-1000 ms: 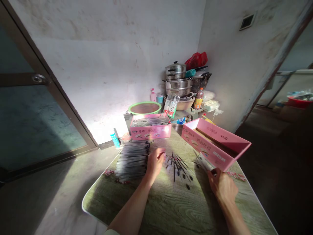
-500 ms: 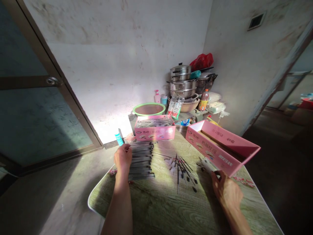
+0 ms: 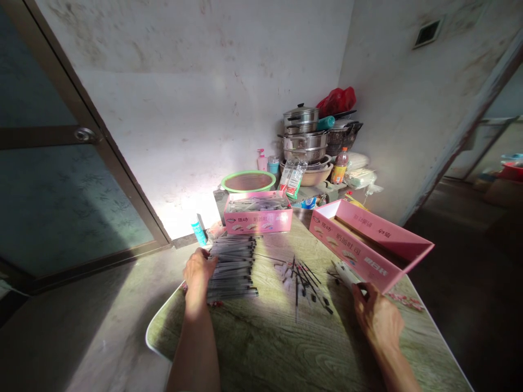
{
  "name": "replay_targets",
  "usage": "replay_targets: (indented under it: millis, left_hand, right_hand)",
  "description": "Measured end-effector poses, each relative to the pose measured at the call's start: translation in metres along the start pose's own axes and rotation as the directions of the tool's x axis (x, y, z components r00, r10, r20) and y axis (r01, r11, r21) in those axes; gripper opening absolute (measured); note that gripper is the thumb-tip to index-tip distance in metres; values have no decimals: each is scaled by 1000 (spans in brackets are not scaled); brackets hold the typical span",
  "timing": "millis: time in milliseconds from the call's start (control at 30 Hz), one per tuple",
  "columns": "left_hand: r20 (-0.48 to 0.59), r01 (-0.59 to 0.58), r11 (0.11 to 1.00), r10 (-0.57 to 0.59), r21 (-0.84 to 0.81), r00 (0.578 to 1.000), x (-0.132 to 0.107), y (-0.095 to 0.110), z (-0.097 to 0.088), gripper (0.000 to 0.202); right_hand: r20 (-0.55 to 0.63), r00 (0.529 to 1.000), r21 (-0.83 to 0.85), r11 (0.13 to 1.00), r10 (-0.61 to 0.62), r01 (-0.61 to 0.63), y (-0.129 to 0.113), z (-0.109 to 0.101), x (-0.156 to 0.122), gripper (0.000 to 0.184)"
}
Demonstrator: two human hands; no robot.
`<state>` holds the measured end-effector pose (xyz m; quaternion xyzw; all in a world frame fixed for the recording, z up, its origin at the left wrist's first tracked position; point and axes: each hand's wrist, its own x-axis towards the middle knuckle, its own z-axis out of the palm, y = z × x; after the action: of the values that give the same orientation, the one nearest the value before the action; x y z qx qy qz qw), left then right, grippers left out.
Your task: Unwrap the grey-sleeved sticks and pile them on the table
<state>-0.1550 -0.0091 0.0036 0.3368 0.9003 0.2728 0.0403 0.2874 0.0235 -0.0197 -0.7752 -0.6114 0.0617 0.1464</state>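
Observation:
My left hand rests with curled fingers against the left side of a stack of thin grey packets on the green wood-grain table. My right hand is closed on a small clear packet beside the near corner of an open pink box. Loose dark sticks lie scattered between the two hands. A second pink box filled with packets stands at the table's far edge.
Behind the table are a green basin, stacked steel pots, bottles and a red bag in the corner. A glass door is at the left. A doorway opens at the right.
My left hand moved from the loose sticks across to the left side of the packet stack and then slid a little toward me. My right hand stayed near the pink box.

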Motion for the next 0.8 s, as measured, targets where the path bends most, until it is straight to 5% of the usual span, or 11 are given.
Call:
replay_targets:
  millis: [233, 467, 633, 800]
  left_hand:
    - [19, 8, 998, -9, 64, 1000, -3, 3, 1, 25]
    - [-76, -17, 992, 8, -125, 997, -5, 2, 6, 21]
    - [-22, -36, 999, 36, 25, 999, -2, 1, 6, 14]
    - [-34, -22, 1000, 21, -18, 999, -1, 0, 0, 14]
  right_hand:
    - [-2, 1000, 29, 1000, 7, -7, -1, 0, 0, 44]
    - [11, 1000, 32, 999, 17, -18, -2, 0, 0, 43]
    - [-7, 1000, 32, 999, 9, -9, -3, -1, -1, 42]
    - [-12, 1000, 24, 1000, 12, -12, -2, -1, -1, 42]
